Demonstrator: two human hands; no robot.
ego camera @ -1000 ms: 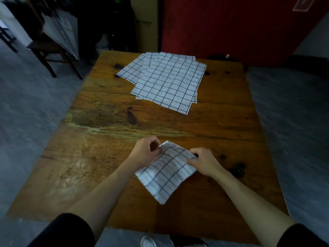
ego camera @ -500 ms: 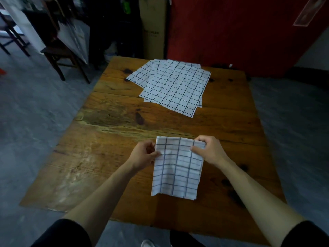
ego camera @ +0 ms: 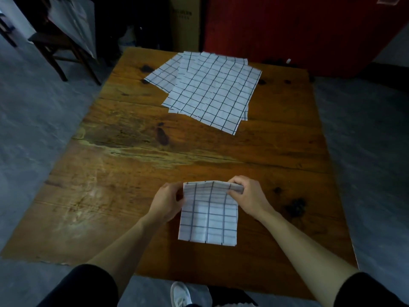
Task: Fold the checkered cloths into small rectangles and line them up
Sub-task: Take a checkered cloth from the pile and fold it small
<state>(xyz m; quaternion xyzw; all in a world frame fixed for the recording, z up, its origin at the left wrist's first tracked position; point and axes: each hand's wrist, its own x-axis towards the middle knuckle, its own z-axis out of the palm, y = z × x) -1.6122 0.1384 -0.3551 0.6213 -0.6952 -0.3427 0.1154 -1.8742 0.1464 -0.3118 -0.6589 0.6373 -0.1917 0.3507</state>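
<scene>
A folded white cloth with a dark grid [ego camera: 209,214] hangs over the near middle of the wooden table [ego camera: 124,173]. My left hand [ego camera: 167,201] pinches its upper left corner and my right hand [ego camera: 249,196] pinches its upper right corner. The cloth's top edge is lifted; its lower edge rests near the table surface. A stack of several unfolded checkered cloths [ego camera: 212,91] lies spread flat at the far middle of the table.
A dark wooden chair [ego camera: 59,47] stands on the grey floor off the table's far left corner. A red wall [ego camera: 298,29] and a cardboard box [ego camera: 184,23] stand behind the table. My white shoe [ego camera: 180,294] shows below the near edge.
The folded cloth turned from a diagonal lie to straight, and both hands raised it by its top corners. The camera view shifted slightly.
</scene>
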